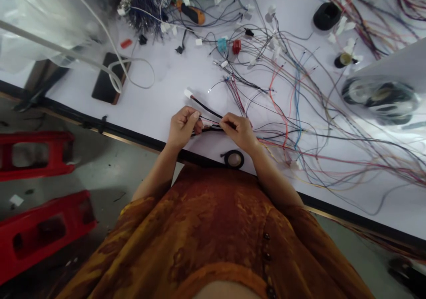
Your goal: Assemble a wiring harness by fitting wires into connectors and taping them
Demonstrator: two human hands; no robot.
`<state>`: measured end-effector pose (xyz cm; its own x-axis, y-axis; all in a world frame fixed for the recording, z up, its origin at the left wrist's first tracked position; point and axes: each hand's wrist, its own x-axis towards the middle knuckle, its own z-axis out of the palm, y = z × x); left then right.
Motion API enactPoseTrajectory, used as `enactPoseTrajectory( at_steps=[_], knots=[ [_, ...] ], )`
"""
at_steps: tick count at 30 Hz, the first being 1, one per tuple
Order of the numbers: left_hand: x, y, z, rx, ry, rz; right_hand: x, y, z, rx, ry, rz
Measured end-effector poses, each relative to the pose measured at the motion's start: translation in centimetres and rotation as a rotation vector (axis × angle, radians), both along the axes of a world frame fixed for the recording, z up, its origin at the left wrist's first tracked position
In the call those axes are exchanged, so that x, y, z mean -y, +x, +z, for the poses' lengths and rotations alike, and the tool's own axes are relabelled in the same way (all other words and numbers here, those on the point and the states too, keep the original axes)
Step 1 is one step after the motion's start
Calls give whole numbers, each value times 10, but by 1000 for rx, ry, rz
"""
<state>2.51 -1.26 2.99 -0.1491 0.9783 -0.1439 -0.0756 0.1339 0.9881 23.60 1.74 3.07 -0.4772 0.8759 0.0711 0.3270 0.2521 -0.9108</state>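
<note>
Near the table's front edge, my left hand (pixel 184 125) is closed, thumb against fingers, on thin wires whose ends are partly hidden. My right hand (pixel 240 130) pinches a bundle of wires (pixel 215 126) a short way to the right. From under its fingers a black sleeved cable (pixel 207 108) runs up and left to a white connector (pixel 188 93) lying on the table. Further wires trail from the right hand across the table. Just below that hand lies a roll of black tape (pixel 234 159).
Loose wires (pixel 299 130) spread over the right side. A red connector (pixel 236 47), a blue connector (pixel 222 45) and an orange-black tool handle (pixel 193 13) lie further back. A phone (pixel 111 78) with a white cord lies left. Red stools (pixel 43 232) stand on the floor.
</note>
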Motion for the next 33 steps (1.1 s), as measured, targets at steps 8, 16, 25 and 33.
enactPoseTrajectory(
  at_steps=[8, 16, 25, 33],
  knots=[
    [5, 31, -17, 482, -180, -19, 6, -3, -6, -70, 96, -92],
    [5, 42, -23, 208, -46, 132, 12, 2, -3, 46, 228, -105],
    [-5, 37, -20, 57, -10, 90, 85, 55, 6, 614, -76, -17],
    [-20, 30, -10, -103, 99, -38, 5, 27, 28, -205, -298, -319]
  ],
)
